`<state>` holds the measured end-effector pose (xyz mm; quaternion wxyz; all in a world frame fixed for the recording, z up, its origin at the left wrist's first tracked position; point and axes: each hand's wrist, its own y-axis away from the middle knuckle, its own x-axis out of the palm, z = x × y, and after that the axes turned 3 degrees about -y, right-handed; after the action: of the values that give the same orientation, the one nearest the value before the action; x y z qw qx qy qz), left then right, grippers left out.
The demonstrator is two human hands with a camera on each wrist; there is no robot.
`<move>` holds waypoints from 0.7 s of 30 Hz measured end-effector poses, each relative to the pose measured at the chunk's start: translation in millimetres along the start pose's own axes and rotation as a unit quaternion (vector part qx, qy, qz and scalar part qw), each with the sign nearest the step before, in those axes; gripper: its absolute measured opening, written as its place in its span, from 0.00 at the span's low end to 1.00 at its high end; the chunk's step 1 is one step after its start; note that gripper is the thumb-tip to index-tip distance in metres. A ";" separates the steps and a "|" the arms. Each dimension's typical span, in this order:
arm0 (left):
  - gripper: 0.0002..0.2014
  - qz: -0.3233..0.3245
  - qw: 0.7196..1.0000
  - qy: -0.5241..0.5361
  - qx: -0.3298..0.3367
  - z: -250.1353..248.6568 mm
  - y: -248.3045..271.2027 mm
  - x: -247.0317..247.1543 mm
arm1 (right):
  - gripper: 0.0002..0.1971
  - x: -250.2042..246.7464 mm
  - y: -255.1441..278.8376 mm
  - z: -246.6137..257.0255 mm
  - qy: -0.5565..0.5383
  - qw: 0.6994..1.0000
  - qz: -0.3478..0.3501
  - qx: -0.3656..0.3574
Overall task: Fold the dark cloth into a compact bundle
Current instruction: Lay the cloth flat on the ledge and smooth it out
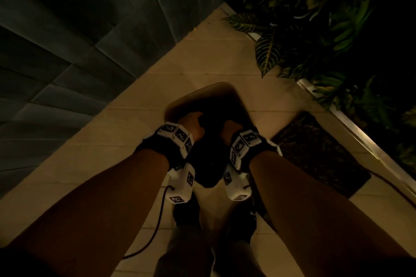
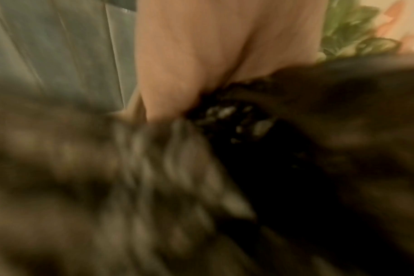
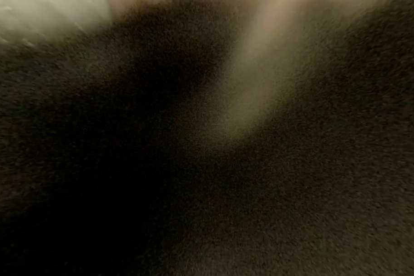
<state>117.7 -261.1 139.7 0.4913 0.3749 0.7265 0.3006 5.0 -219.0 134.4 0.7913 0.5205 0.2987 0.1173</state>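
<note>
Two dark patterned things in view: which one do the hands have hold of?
The dark cloth, gripped between the left hand and right hand above the stool. The other, a dark mat, lies flat on the floor, untouched.

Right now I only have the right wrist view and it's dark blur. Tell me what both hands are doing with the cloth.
Observer: In the head view the left hand and right hand both grip the dark cloth, which hangs between the wrists.
Operator: Say what's under them.
Observer: A rounded wooden stool seat on the pale tiled floor.
Operator: Name anything close by.
Observer: A dark mat lies to the right, and leafy plants stand beyond it.
</note>
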 end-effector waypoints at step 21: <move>0.16 -0.228 0.957 0.177 -0.007 36.5 69.2 -2.0 | 0.09 2.7 75.6 -92.2 -0.016 0.969 -0.238 -0.057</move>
<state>169.7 -223.0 184.1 0.4135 0.1365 0.8656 0.2473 -38.2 -115.6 175.2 0.8296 0.3900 0.3943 -0.0656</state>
